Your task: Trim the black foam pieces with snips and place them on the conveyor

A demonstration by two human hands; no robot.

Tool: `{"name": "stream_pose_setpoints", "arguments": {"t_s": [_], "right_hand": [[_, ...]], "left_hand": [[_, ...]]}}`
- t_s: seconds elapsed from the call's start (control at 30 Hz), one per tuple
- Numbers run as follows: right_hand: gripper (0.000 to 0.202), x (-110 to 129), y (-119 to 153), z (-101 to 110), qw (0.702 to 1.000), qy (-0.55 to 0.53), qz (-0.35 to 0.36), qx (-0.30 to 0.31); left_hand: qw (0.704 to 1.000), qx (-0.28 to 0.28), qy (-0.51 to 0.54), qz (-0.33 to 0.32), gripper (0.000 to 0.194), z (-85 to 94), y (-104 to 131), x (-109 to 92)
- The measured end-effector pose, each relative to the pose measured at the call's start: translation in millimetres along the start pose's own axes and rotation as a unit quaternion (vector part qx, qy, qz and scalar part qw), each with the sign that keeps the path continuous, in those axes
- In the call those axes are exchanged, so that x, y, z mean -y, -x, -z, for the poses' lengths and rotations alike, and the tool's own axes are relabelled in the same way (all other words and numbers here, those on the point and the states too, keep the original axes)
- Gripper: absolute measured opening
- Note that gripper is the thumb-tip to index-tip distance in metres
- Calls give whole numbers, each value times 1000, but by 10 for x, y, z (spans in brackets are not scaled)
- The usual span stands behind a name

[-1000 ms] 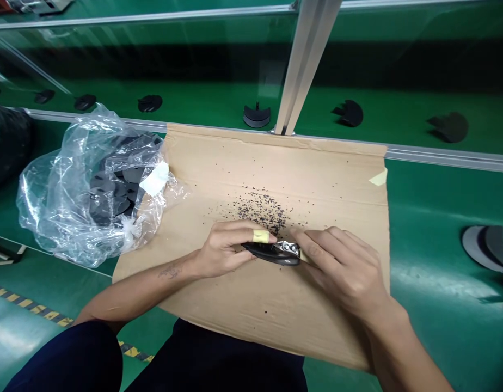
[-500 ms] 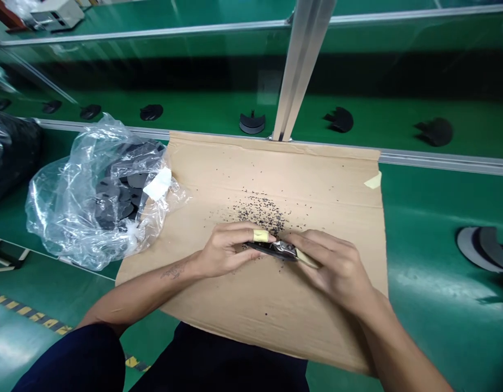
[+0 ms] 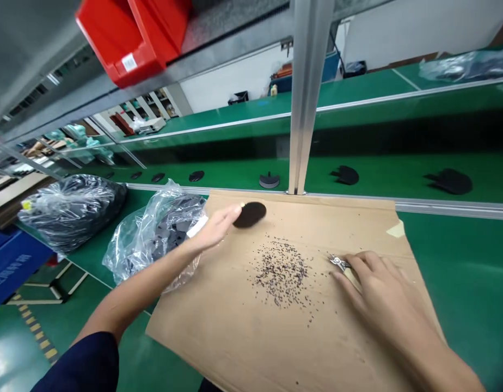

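Thumb and fingers of my left hand (image 3: 217,224) pinch the edge of a dark oval disc (image 3: 250,214), raised over the back left of the cardboard sheet (image 3: 235,321). On the right, my right hand (image 3: 374,283) is wrapped round small cutters (image 3: 339,263) with pale handles, their metal jaws pointing left. Between the hands, many tiny black bits (image 3: 282,272) lie scattered on the cardboard. An open clear plastic bag (image 3: 139,234) with dark pieces inside stands left of the sheet, partly behind my left forearm.
Black parts, among them one by the post (image 3: 269,180), sit in a row on the green strip behind the cardboard. A metal post (image 3: 302,109) rises at the back edge. Overhead left hangs a red bin (image 3: 133,41). A full black bag (image 3: 78,209) lies far left.
My left hand has moved away from the cutters, left and back, with the disc. My right hand has shifted right with the cutters. The view has tilted up, showing the red bin and shelves.
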State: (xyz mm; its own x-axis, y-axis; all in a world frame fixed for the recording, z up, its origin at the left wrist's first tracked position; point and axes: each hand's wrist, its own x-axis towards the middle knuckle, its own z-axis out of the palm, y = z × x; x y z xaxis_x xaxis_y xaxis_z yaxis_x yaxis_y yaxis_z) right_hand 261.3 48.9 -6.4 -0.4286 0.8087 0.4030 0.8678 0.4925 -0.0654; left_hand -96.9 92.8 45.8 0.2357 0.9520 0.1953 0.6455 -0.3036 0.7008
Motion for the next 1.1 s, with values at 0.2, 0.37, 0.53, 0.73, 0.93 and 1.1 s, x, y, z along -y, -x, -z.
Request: {"name": "stream_pose_setpoints", "arguments": {"t_s": [0.2,0.37,0.53,0.73,0.93,1.1], "right_hand": [[20,66,31,7,1000,9,-12,-3],[18,106,46,46,999,2,-34,10],[16,113,84,27,999,12,-35,8],[22,112,112,-20,999,8,-35,-4],[33,148,72,49,999,-2,-28,-43],[37,309,28,140,981,-168,-15,-93]], "left_hand": [[984,-35,-173,20,34,427,-1012,460],[978,6,-200,54,33,231,-1326,787],[974,23,-203,93,34,134,-1458,879],[979,-3,-155,130,34,-255,-1704,697],[990,-37,-57,124,30,-383,-1663,368],[998,-46,1,43,13,-221,-868,-65]]}}
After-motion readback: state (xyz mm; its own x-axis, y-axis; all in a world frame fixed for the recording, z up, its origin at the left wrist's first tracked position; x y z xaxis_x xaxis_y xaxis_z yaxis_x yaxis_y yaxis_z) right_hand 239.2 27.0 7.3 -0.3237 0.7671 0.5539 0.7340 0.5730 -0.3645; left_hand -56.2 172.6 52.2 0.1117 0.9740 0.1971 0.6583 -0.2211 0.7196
